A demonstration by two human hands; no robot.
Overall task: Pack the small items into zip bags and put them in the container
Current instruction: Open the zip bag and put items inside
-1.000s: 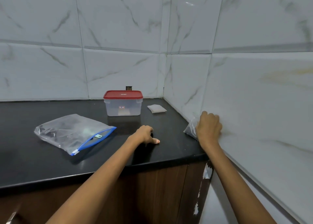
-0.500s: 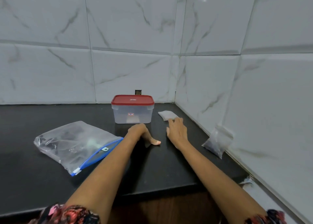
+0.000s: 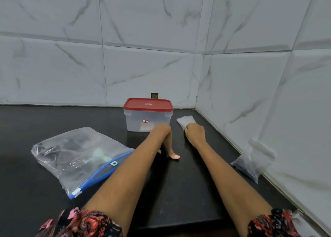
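Head view: glossy black table, marble-look tiles. Right hand curls onto small flat pale packet, beside clear box w/ red lid. Left hand rests fingertips down, holding nothing. Crinkly blue-zip bag left; dark-filled pouch leans on the wall.

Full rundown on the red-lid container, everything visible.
The container is a rectangular tub of frosted, translucent plastic with rounded corners, shut under a red lid that bears a small embossed mark. A small red, white and blue label sits on its front wall. It stands upright on the black counter near the tiled back wall. The left hand partly hides its lower right corner; contact is unclear.
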